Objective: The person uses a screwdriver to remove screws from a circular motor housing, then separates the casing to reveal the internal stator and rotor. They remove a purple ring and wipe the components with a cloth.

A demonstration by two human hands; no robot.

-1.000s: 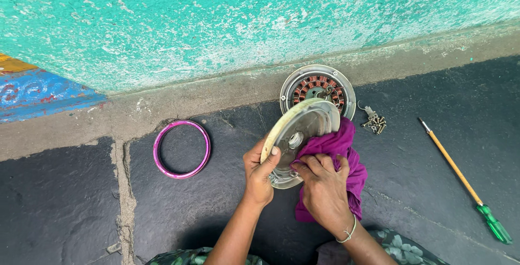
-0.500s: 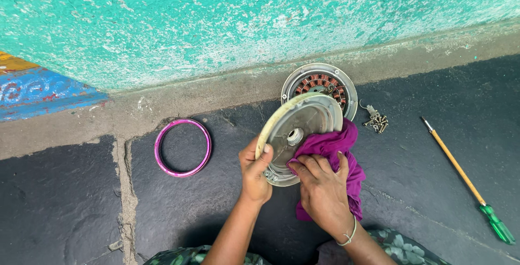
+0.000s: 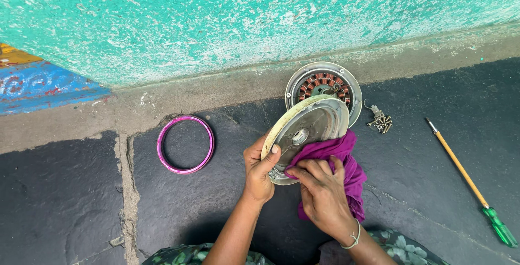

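Observation:
My left hand (image 3: 259,168) grips the lower left rim of a round metal cover plate (image 3: 314,122), held tilted on edge above the floor. My right hand (image 3: 324,193) presses a purple cloth (image 3: 341,159) against the plate's inner face. Just behind the plate, a round motor housing with copper windings (image 3: 325,83) lies flat on the dark stone floor near the wall.
A pink ring (image 3: 185,144) lies on the floor to the left. A small pile of screws (image 3: 380,122) sits right of the motor housing. A screwdriver with a green handle (image 3: 470,182) lies at the right. A turquoise wall (image 3: 244,15) with a concrete ledge runs behind.
My right hand and the purple cloth have shifted lower on the plate, baring more of its inner face. The plate has tilted slightly; my left hand keeps its grip.

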